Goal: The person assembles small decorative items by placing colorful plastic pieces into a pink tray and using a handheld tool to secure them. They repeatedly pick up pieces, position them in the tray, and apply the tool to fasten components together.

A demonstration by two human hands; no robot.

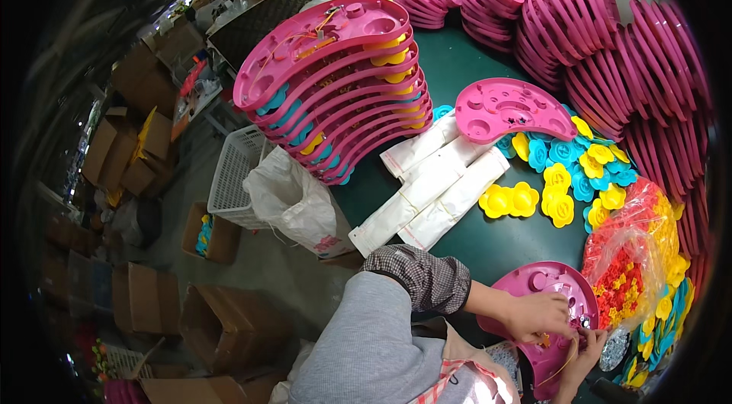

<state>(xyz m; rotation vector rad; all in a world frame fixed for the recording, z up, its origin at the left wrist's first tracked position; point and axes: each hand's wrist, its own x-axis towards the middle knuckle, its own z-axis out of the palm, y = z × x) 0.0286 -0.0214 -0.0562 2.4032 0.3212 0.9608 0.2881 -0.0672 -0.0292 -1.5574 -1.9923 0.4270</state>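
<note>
At the lower right, a curved pink plastic shell [502, 282] lies in front of me with moulded cups and posts inside. My left hand [540, 318] reaches across it, fingers bent down into the shell. My right hand [585, 362] meets it from the near side, thumb and fingers pinched together near a small shiny part [585, 322]. What either hand pinches is too small to make out. A thin tan wire [566, 364] runs beside the right hand. A bit of orange shows under my left hand.
Beside the hands sits a clear bag [629, 251] of small red and yellow pieces. Yellow flower-shaped pieces [509, 200] and blue ones [563, 152] lie beyond. White wrapped bundles [450, 206], another pink shell [515, 108] and stacked pink shells [328, 61] stand on the green table [488, 248].
</note>
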